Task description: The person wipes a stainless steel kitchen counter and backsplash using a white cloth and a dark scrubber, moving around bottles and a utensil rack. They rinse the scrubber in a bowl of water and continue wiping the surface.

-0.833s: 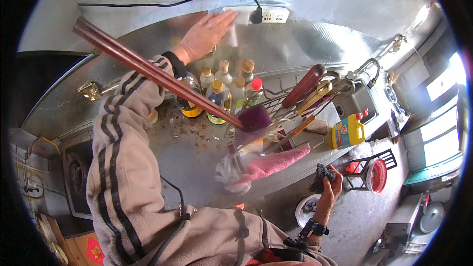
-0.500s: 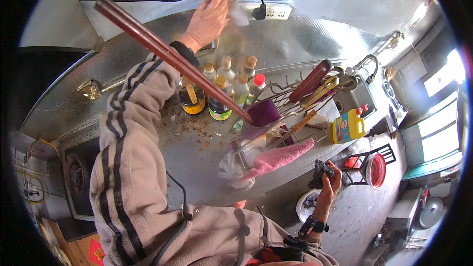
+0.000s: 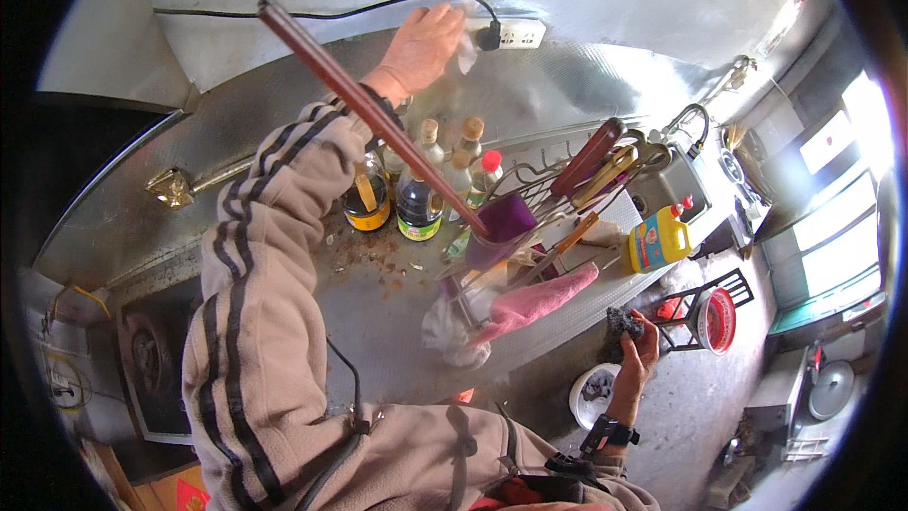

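My left hand (image 3: 424, 49) presses against the metal wall, fingers closed over a thin white cloth or tissue (image 3: 466, 55); its exact kind cannot be made out. The power socket strip (image 3: 520, 34) with a black plug (image 3: 489, 36) is just to its right. Lower right, my right hand (image 3: 641, 356) grips a dark grey clump that looks like a steel wool scourer (image 3: 624, 323), held over the floor beside the counter. Long dark red chopsticks (image 3: 350, 90) rise from a purple holder (image 3: 511, 218), crossing in front of my left forearm.
Several sauce bottles (image 3: 419, 203) stand below my left arm, with brown crumbs (image 3: 378, 265) nearby. A wire rack (image 3: 544, 175) holds utensils, and a pink cloth (image 3: 539, 303) hangs there. A yellow jug (image 3: 659, 241) stands right; a white bucket (image 3: 591, 396) and red basin (image 3: 719, 322) sit lower.
My left hand has slid right along the wall, nearer the plug, with the white cloth. My right hand keeps its grip on the scourer, almost unmoved. The whole view has shifted slightly.
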`<state>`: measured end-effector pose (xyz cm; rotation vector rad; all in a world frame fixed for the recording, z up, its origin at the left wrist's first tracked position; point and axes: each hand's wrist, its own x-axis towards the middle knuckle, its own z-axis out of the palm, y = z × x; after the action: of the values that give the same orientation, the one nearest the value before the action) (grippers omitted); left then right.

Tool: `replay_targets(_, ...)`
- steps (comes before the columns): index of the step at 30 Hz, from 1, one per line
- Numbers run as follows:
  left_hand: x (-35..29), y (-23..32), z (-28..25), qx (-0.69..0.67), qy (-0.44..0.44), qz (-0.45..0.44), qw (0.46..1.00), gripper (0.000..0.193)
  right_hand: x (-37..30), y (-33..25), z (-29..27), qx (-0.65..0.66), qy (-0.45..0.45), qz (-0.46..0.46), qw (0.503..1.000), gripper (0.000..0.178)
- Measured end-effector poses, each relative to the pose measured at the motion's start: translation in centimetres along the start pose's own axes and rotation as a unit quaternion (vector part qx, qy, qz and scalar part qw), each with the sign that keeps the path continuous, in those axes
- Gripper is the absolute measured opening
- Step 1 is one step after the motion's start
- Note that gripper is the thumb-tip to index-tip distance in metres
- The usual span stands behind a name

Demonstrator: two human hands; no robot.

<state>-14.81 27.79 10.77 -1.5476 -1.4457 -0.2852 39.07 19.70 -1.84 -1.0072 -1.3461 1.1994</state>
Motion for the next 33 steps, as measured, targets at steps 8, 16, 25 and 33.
replay_targets(8, 2.0, 1.0, 2.4, -0.021, -0.063, 0.010, 0.998, 0.044, 1.3, 1.9, -1.8, 0.045, -0.006, 0.024, 0.999, 0.036)
replay_targets(16, 0.5, -0.6, 1.3, 0.008, -0.066, 0.052, 0.996, 0.046, 4.6, 3.2, -3.4, 0.035, -0.020, -0.015, 0.999, 0.035)
replay_targets(25, 3.1, -0.2, 3.9, -0.101, -0.104, 0.020, 0.989, 0.041, 5.3, 4.5, -4.0, 0.051, -0.028, 0.024, 0.998, 0.035)
replay_targets(33, -0.3, -0.6, -1.3, -0.001, -0.095, 0.052, 0.994, 0.042, 5.6, 4.9, -4.9, 0.036, -0.021, 0.009, 0.999, 0.034)
